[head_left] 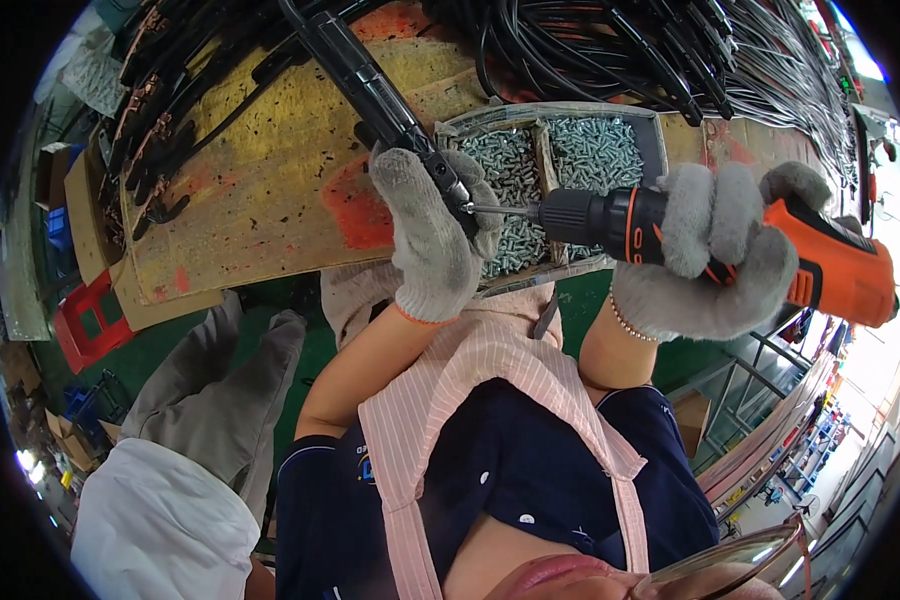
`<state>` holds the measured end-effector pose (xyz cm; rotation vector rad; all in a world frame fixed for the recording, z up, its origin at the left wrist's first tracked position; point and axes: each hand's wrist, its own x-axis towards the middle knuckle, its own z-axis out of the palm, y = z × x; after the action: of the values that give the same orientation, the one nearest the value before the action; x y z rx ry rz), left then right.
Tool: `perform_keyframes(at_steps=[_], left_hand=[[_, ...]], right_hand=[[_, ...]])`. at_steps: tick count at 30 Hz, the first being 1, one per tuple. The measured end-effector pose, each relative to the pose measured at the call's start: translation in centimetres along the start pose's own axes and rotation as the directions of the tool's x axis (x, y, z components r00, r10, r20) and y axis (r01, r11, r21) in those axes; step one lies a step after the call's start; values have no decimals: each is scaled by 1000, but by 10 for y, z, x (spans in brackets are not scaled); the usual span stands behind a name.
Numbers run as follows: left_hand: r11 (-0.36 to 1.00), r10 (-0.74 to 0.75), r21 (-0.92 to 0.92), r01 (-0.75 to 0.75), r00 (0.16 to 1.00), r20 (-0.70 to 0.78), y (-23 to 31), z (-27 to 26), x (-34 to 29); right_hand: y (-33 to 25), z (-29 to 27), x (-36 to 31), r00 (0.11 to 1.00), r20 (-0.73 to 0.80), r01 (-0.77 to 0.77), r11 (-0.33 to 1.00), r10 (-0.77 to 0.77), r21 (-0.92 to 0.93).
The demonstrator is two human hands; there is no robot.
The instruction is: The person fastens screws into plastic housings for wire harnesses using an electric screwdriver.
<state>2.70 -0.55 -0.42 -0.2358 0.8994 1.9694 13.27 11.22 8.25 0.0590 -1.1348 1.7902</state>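
Observation:
My left hand point(428, 235), in a grey knit glove, is closed around the end of a long black plastic handle point(375, 90) that slants up and away to the left. My right hand point(715, 265), gloved too, grips an orange and black cordless screwdriver point(840, 262) lying level and aimed left. Its metal bit point(505, 210) meets the end of the handle beside my left fingers, at what looks like a small screw. Under the bit sits a tray point(653, 125) with two compartments full of small silvery screws point(595, 152).
The worn yellow and red worktable point(260, 215) carries a pile of black handles with copper-coloured ends point(160, 130) at far left. Black cables point(530, 50) and grey wires point(785, 75) are heaped at the back. A person in grey trousers point(205, 390) is close on my left, near a red frame point(90, 325).

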Motion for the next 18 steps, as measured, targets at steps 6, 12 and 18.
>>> perform_keyframes(at_steps=[6, 12, 18], left_hand=[[994, -27, -111, 4, 979, -204, -1, 14, 5], [998, -47, 40, 52, 993, -111, 5, 4, 2], [998, -40, 47, 43, 997, -63, 10, 13, 2]], right_hand=[[19, 22, 5, 993, 54, 107, 988, -101, -115], [24, 26, 11, 993, 58, 114, 978, -105, -175], [33, 33, 18, 994, 51, 103, 989, -99, -104]])
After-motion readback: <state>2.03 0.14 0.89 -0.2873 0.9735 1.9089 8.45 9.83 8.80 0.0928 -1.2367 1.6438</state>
